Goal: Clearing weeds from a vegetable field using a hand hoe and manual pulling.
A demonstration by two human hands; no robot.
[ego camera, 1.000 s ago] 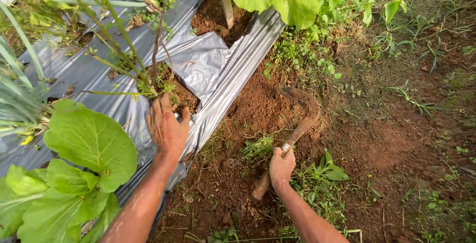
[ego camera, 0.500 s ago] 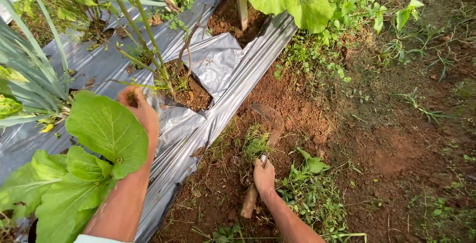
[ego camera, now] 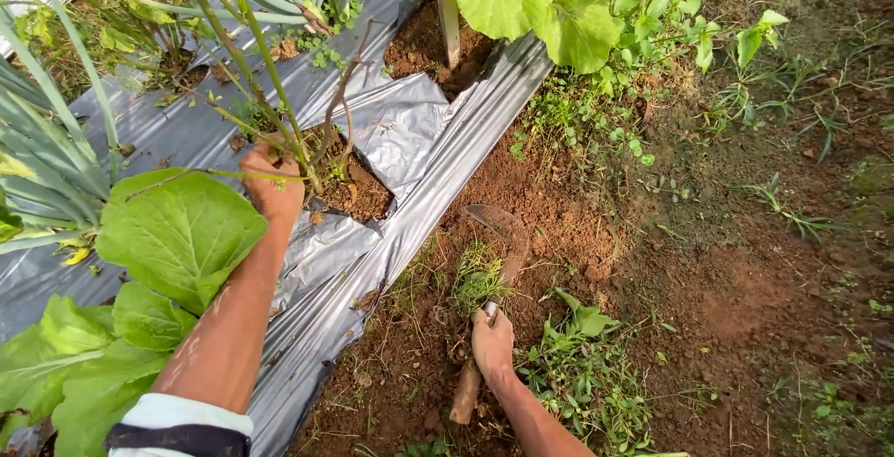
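Red soil, silver mulch sheet; right hand grips sickle.

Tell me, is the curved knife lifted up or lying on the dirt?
Lying down: the sickle rests its blade on the red soil, gripped by the right hand.

We see our left hand up at the thin stems rising from a soil-filled hole in the silver plastic sheet. Our right hand grips the wooden handle of a curved sickle, its blade lying by a grass tuft on bare soil.
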